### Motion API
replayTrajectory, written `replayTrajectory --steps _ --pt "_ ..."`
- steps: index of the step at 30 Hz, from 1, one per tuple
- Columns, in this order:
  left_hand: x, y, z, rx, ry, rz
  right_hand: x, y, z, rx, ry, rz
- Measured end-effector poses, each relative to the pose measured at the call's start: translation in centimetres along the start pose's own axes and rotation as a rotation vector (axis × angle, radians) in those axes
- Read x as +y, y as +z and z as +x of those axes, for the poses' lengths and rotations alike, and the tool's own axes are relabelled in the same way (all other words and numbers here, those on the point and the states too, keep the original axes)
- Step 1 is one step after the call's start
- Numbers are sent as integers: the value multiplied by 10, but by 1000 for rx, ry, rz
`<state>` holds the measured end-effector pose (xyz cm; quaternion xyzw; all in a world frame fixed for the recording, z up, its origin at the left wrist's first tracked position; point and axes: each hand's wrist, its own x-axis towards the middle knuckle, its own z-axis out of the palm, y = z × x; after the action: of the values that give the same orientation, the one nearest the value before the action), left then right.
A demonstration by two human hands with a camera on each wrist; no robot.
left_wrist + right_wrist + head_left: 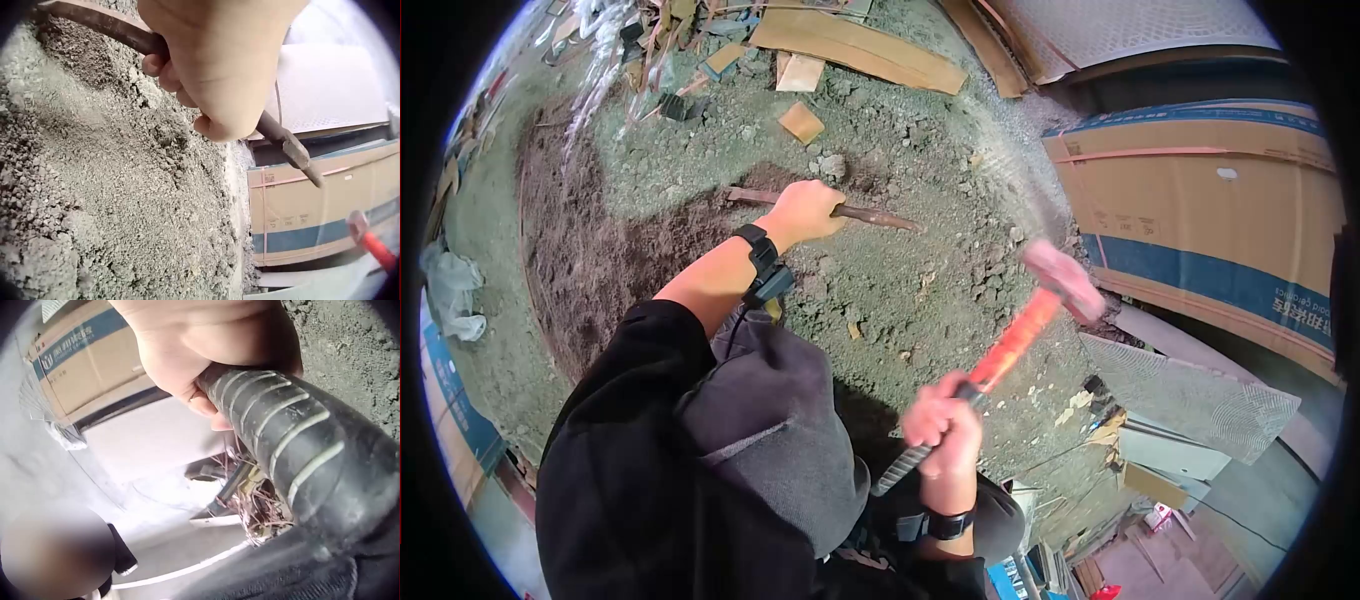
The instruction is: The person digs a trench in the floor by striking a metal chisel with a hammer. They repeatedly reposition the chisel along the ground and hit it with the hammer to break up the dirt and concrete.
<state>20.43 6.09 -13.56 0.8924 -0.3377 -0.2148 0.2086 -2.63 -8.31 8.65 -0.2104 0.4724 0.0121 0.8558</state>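
Observation:
My left hand grips a rusty steel chisel around its middle, low over the grey, crumbly soil. In the left wrist view, the chisel has a flattened, slightly bent end over the dirt and a collar near its other end. My right hand holds a hammer by its black ribbed grip. The hammer's orange-red handle angles up to a blurred, reddish head, right of the chisel and apart from it. The fingers of my left hand are wrapped fully around the bar.
A big cardboard box with blue bands stands at the right, beside leaning tiles. Cardboard strips and scraps lie at the far side. Darker dug soil spreads to the left. Bundled wires show in the right wrist view.

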Motion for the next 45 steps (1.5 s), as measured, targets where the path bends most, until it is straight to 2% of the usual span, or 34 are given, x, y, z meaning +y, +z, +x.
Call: replayTrajectory --steps 1,3,5,7,8,9,11,13,15,17,18,22,25,26,27,28,29,31,33,34,37,40,43,45 --pt "-1 0 1 -5 -4 17 8 0 3 -71 69 -144" --pt "-4 2 5 13 25 -15 14 11 10 -110 396 -171" --pt "-2 3 5 27 58 -45 29 9 17 -126 648 -94" --pt "-2 0 3 60 58 -48 39 -3 18 -174 736 141" --pt "-4 0 1 65 64 -62 39 -2 13 -123 694 176" --pt "-2 -4 0 18 48 -55 40 -10 13 -209 603 187" --pt "-3 -6 1 8 48 -26 23 -15 5 -154 423 139" --pt "-6 -6 3 17 53 -33 -5 -23 2 -280 312 335" --pt "-2 -3 4 24 67 -50 -30 -16 -7 -215 120 390" --pt "-1 -2 4 -4 32 -41 -43 -14 -7 -238 -53 388" --pt "-3 2 5 -2 35 -30 -45 -11 -6 -217 -71 401" --pt "-4 4 3 17 98 -65 -25 5 -3 -99 70 265" --pt "-5 10 7 -9 60 -35 -6 21 14 -141 468 177" --pt "-10 15 10 -59 92 -2 2 29 17 -114 531 108" --pt "-16 18 13 -105 124 35 10 30 21 -195 629 71" --pt "-21 23 12 -34 191 5 17 36 21 -192 678 79" --pt "-22 19 12 -63 186 -52 22 41 18 -183 733 88" --pt "-20 15 7 -24 183 -66 26 37 18 -246 687 106" --pt "-18 9 6 -55 156 -35 17 36 10 -165 548 33" --pt "-10 2 4 -106 59 -88 10 30 9 -189 461 46" --pt "-9 -1 2 -73 98 -97 -22 17 2 -151 253 130" --pt "-8 2 3 -78 92 -73 -40 13 3 -32 64 156" --pt "-11 4 5 -79 92 -67 -32 10 14 27 89 259" --pt "-12 5 4 -75 118 -74 -9 8 20 54 226 103"
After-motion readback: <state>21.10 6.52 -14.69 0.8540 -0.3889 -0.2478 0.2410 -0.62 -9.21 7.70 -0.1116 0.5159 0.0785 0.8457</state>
